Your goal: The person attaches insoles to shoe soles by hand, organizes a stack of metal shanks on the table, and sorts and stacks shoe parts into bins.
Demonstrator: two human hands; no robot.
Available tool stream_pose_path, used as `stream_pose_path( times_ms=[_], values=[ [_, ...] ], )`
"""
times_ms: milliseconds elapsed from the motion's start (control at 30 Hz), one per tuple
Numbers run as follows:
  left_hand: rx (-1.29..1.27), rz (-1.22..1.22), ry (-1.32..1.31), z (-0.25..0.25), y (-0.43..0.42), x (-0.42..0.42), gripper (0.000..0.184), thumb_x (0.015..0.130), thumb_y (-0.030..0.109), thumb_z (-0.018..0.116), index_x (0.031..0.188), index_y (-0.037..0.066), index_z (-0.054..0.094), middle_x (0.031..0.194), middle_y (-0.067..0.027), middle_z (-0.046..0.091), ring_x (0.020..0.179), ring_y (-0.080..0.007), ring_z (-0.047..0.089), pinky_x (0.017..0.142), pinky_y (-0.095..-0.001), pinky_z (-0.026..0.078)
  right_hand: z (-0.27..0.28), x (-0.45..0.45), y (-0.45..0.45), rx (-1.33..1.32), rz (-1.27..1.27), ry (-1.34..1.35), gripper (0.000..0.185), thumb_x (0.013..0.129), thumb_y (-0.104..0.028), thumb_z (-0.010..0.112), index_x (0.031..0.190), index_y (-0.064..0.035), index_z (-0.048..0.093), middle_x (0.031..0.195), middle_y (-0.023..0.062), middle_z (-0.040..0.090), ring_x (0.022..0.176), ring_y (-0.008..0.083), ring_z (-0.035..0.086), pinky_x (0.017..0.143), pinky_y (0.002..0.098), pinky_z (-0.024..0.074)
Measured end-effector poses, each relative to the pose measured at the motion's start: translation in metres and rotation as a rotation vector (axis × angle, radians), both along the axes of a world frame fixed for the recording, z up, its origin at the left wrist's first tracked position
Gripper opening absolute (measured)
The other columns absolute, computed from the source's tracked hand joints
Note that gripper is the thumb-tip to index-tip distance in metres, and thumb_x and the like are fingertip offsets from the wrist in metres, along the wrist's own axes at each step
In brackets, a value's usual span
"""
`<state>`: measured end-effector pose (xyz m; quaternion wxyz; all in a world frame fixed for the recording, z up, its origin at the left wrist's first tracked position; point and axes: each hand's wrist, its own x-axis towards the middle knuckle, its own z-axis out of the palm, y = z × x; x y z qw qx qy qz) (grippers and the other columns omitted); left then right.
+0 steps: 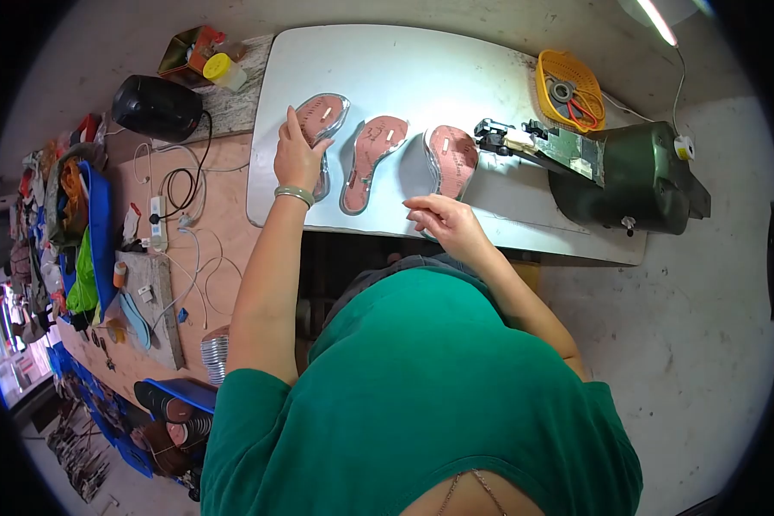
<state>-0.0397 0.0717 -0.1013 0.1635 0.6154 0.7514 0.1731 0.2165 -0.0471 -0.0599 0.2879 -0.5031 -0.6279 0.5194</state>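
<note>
Three shoe soles with reddish-brown insole faces and clear, shiny rims lie on the white tabletop. My left hand [297,161] is wrapped over the left sole [320,116], thumb on its right side and fingers along its left edge. The middle sole [375,159] lies untouched, wide end away from me. My right hand [452,225] is at the near end of the right sole [452,159], covering its narrow end. Its fingers are curled in with the thumb close by; what they hold, if anything, is hidden.
A dark green sewing-type machine [632,176] stands at the table's right, its arm reaching toward the right sole. Behind it sits a yellow basket [549,70] with a metal ring. A black speaker-like object [157,108], a yellow-lidded jar [224,72] and cables are on the left.
</note>
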Motion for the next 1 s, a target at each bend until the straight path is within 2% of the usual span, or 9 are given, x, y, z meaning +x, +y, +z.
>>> stream_pose_path(
  times_ms=[133, 233, 400, 500, 633, 767, 867, 967, 1000],
  values=[
    [-0.063, 0.017, -0.017, 0.0, -0.001, 0.004, 0.094, 0.075, 0.033, 0.077, 0.146, 0.004, 0.022, 0.136, -0.0199, 0.041, 0.121, -0.0348, 0.048, 0.097, -0.0413, 0.045, -0.001, 0.001, -0.001, -0.038, 0.005, 0.006, 0.019, 0.093, -0.007, 0.057, 0.108, 0.0025, 0.064, 0.095, 0.0094, 0.066, 0.085, 0.0147, 0.067, 0.073, 0.0255, 0.0533],
    [0.352, -0.002, 0.221, -0.024, -0.004, 0.005, 0.092, 0.074, 0.034, 0.077, 0.144, 0.003, 0.026, 0.135, -0.0206, 0.043, 0.119, -0.0353, 0.049, 0.098, -0.0428, 0.043, 0.002, 0.0, -0.004, -0.043, 0.004, 0.006, 0.019, 0.093, -0.007, 0.057, 0.108, 0.0023, 0.064, 0.094, 0.0092, 0.067, 0.085, 0.0147, 0.067, 0.073, 0.0255, 0.0529],
    [0.554, -0.101, 0.167, -0.037, -0.033, 0.024, 0.088, 0.073, 0.033, 0.079, 0.141, 0.002, 0.032, 0.132, -0.0203, 0.047, 0.115, -0.0355, 0.051, 0.097, -0.0436, 0.041, 0.001, 0.001, -0.002, -0.095, 0.023, 0.005, 0.02, 0.093, -0.009, 0.057, 0.109, 0.0016, 0.064, 0.096, 0.0095, 0.067, 0.084, 0.0143, 0.067, 0.073, 0.0255, 0.0523],
    [0.271, -0.179, -0.124, -0.057, -0.054, 0.049, 0.068, 0.075, 0.029, 0.077, 0.128, 0.0, 0.048, 0.119, -0.0193, 0.057, 0.104, -0.0346, 0.057, 0.089, -0.0432, 0.045, -0.007, -0.002, -0.003, -0.199, 0.023, 0.013, 0.022, 0.094, -0.01, 0.057, 0.112, 0.0012, 0.063, 0.098, 0.0098, 0.068, 0.084, 0.0141, 0.066, 0.073, 0.0255, 0.0522],
    [-0.03, 0.058, -0.446, -0.081, -0.054, 0.062, 0.04, 0.081, 0.023, 0.072, 0.11, -0.001, 0.058, 0.097, -0.014, 0.064, 0.085, -0.0272, 0.062, 0.078, -0.0383, 0.049, -0.026, -0.006, 0.001, -0.456, -0.089, 0.256, 0.026, 0.094, -0.01, 0.056, 0.117, 0.0005, 0.06, 0.102, 0.0098, 0.067, 0.088, 0.0141, 0.066, 0.075, 0.026, 0.052],
    [-0.162, -0.132, -0.878, -0.092, -0.048, 0.044, 0.023, 0.088, 0.019, 0.065, 0.098, -0.001, 0.06, 0.082, -0.0071, 0.064, 0.071, -0.0152, 0.058, 0.068, -0.0301, 0.048, -0.019, -0.009, 0.013, -0.349, -0.096, 0.195, 0.031, 0.092, -0.01, 0.059, 0.121, -0.0012, 0.057, 0.104, 0.0092, 0.067, 0.093, 0.0152, 0.065, 0.079, 0.0271, 0.0516],
    [-0.35, -0.288, -0.948, -0.022, -0.062, 0.035, 0.019, 0.091, 0.017, 0.063, 0.099, 0.0, 0.059, 0.081, -0.0011, 0.061, 0.073, -0.0064, 0.054, 0.066, -0.0243, 0.045, 0.012, -0.003, 0.026, 0.234, -0.233, -0.214, 0.036, 0.088, -0.009, 0.063, 0.123, -0.0027, 0.057, 0.106, 0.0089, 0.066, 0.095, 0.0155, 0.063, 0.082, 0.0278, 0.0509],
    [-0.563, -0.514, -1.096, 0.038, -0.07, 0.02, 0.019, 0.092, 0.016, 0.061, 0.103, 0.001, 0.06, 0.084, 0.0022, 0.061, 0.073, -0.005, 0.054, 0.067, -0.0232, 0.045, 0.034, 0.018, 0.047, 0.755, -0.263, -0.321, 0.041, 0.084, -0.01, 0.068, 0.123, -0.0046, 0.058, 0.107, 0.0096, 0.066, 0.096, 0.0153, 0.063, 0.083, 0.028, 0.0507],
    [-0.57, -0.519, -1.097, 0.055, -0.07, 0.018, 0.019, 0.092, 0.016, 0.061, 0.103, 0.001, 0.06, 0.084, 0.0022, 0.061, 0.073, -0.005, 0.054, 0.067, -0.0232, 0.045, 0.045, 0.026, 0.05, 0.751, -0.269, -0.325, 0.041, 0.084, -0.01, 0.068, 0.123, -0.0046, 0.058, 0.107, 0.0096, 0.066, 0.096, 0.0153, 0.063, 0.083, 0.028, 0.0507]
  ],
)
